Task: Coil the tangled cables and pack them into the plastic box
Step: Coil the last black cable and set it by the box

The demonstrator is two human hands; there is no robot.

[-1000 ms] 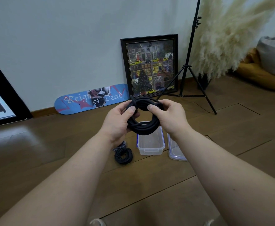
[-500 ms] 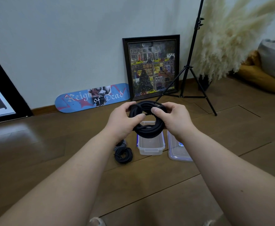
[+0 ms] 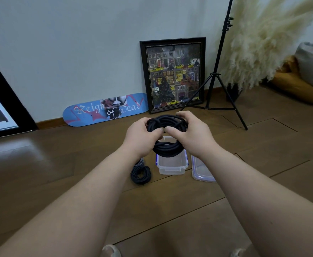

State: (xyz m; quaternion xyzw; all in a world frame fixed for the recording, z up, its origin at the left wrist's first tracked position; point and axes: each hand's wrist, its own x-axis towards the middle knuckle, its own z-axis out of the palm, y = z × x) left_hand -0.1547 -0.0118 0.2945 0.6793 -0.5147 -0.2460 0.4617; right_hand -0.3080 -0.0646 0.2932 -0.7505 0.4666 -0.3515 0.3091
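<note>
1. Nearest to the camera, the two forearms reach forward over the wooden floor [image 3: 40, 173].
2. The left hand [image 3: 140, 139] grips the left side of the black cable coil [image 3: 167, 148], with its thumb laid over the strands. The right hand [image 3: 190, 134] grips the right side in the same way, fingers curled over the top. The two thumbs almost meet in the middle of the coil.
3. The coil is held in the air, just above the open plastic box [image 3: 172, 165], which looks empty.
4. Beside the box on its right lies the lid [image 3: 201, 172]; on its left lies a smaller dark cable bundle [image 3: 140, 173], already wound but not yet packed.
5. I judge the step in hand is to lower the coil into the box. To do it well, keep both grips firm so the loops do not spring open, squeeze the ring a little into an oval to fit the narrow box, and release only when it lies on the bottom.
6. Farther away, a skateboard deck [image 3: 105, 109], a framed picture [image 3: 174, 75] and a tripod stand [image 3: 217, 80] are at the wall.
</note>
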